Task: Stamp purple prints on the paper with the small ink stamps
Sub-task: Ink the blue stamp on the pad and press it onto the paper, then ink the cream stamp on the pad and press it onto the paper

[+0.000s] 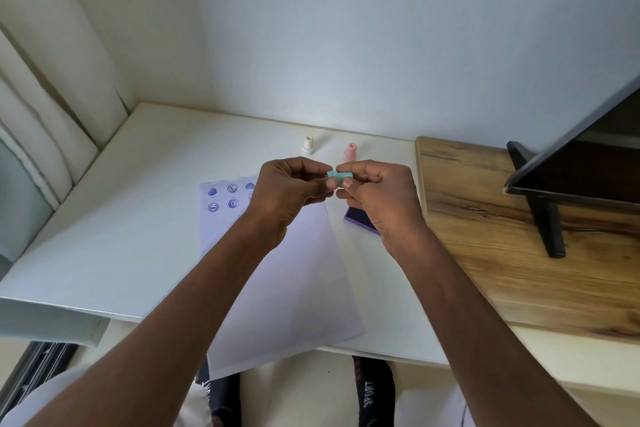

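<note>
A small teal stamp (339,178) is held above the table between the fingertips of both hands. My left hand (289,192) pinches its left end and my right hand (379,198) grips its right end. Under my hands lies the white paper (294,281), with several purple round prints (223,198) in its far left corner. A purple ink pad (356,218) lies just right of the paper, partly hidden by my right hand. A cream stamp (308,144) and a pink stamp (350,151) stand upright at the back of the table.
The white table (121,218) meets a wall at the back and a curtain on the left. A wooden board (485,236) on the right carries a dark screen on a black stand (550,218). The paper overhangs the table's front edge.
</note>
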A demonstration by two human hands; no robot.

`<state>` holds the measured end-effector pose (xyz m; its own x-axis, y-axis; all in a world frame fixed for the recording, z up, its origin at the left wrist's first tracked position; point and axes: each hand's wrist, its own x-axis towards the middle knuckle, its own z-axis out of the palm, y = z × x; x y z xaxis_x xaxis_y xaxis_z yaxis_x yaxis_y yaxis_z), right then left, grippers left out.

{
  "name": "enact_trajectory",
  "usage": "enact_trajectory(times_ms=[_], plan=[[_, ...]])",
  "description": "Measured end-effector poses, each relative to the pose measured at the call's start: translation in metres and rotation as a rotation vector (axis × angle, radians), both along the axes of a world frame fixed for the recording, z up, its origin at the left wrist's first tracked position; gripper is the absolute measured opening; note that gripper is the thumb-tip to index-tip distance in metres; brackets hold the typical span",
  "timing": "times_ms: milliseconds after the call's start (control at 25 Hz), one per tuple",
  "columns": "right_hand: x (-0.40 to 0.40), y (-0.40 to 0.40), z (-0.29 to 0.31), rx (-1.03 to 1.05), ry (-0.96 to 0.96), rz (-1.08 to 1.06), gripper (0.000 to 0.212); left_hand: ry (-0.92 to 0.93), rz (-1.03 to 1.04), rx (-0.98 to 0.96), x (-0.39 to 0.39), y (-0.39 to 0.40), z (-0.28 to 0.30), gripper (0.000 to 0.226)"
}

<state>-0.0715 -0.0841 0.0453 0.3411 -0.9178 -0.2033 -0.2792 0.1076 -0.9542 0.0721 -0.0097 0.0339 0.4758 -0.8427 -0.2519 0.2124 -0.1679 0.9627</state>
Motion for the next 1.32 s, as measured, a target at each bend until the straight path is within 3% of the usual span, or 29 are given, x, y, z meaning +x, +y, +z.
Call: enact_trajectory(times_ms=[240,360,520,640,720,800,880,960,1120,1240,1320], plan=[[0.005,0.002,-0.005,0.027,0.048,0.057,0.022,-0.047,-0.016,0.002,0.002,0.005,-0.005,0.020],[0.014,0.007,-0.005,0.116,-0.017,0.009,0.022,-0.118,-0.022,0.033,0.008,0.007,-0.001,0.023],[0.030,0.011,-0.006,0.383,-0.237,-0.084,0.014,-0.339,-0.070,0.123,0.031,0.014,0.012,0.032],[0.045,0.011,-0.012,0.430,-0.304,-0.088,0.015,-0.621,-0.080,0.327,0.058,0.031,0.014,0.041],[0.064,0.008,-0.016,0.266,-0.228,-0.095,0.015,-0.863,-0.083,0.519,0.077,0.045,0.011,0.041],[0.091,0.001,-0.022,-0.118,0.016,-0.042,0.019,-1.009,-0.143,0.682,0.085,0.054,0.008,0.049],[0.122,-0.003,-0.024,-0.470,0.270,0.066,0.024,-1.059,-0.209,0.776,0.085,0.056,0.005,0.062],[0.149,-0.006,-0.028,-0.651,0.463,0.184,0.031,-1.075,-0.239,0.827,0.082,0.055,0.004,0.068],[0.176,-0.009,-0.043,-0.776,0.718,0.372,0.037,-1.111,-0.256,0.852,0.077,0.051,0.000,0.067],[0.174,-0.009,-0.046,-0.812,0.713,0.411,0.047,-1.183,-0.233,0.845,0.071,0.048,-0.003,0.055],[0.165,-0.011,-0.042,-0.800,0.614,0.292,0.049,-1.223,-0.223,0.811,0.064,0.043,-0.003,0.049]])
